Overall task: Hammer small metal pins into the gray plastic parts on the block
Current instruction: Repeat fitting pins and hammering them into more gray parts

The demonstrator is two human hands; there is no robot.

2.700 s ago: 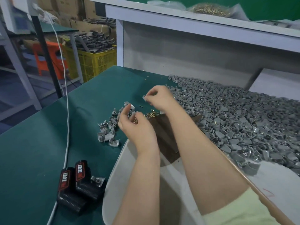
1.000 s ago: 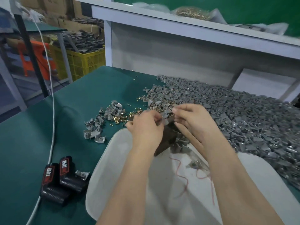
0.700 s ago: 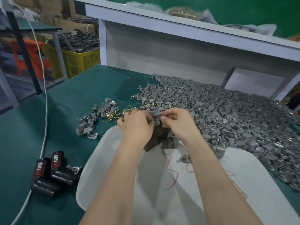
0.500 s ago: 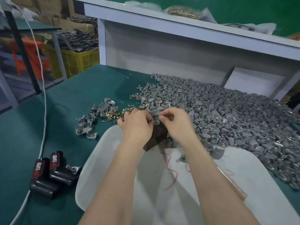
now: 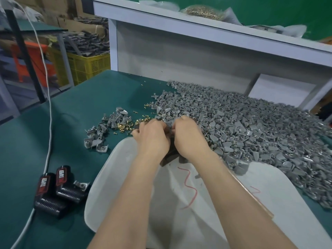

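My left hand [image 5: 152, 136] and my right hand [image 5: 188, 136] meet over a dark brown block [image 5: 168, 157], which they mostly hide. Between their fingertips both hands pinch a small gray plastic part [image 5: 168, 125] on top of the block. Whether a pin is in the part is hidden. Loose brass pins [image 5: 125, 125] lie scattered on the green table just left of my left hand. A large heap of gray plastic parts [image 5: 251, 126] spreads to the right, and a smaller group of gray parts [image 5: 102, 133] lies to the left.
A white plastic tray [image 5: 107, 177] with a red thread sits under my forearms. Two black battery packs [image 5: 57, 191] and a white cable [image 5: 49, 123] lie at the left on the green table [image 5: 45, 141]. A white shelf [image 5: 215, 31] with a bag of brass pins [image 5: 203, 11] stands behind.
My hands came together over the block from farther apart; the right hand brought a gray part from the heap, and both now pinch it. The camera has moved closer.
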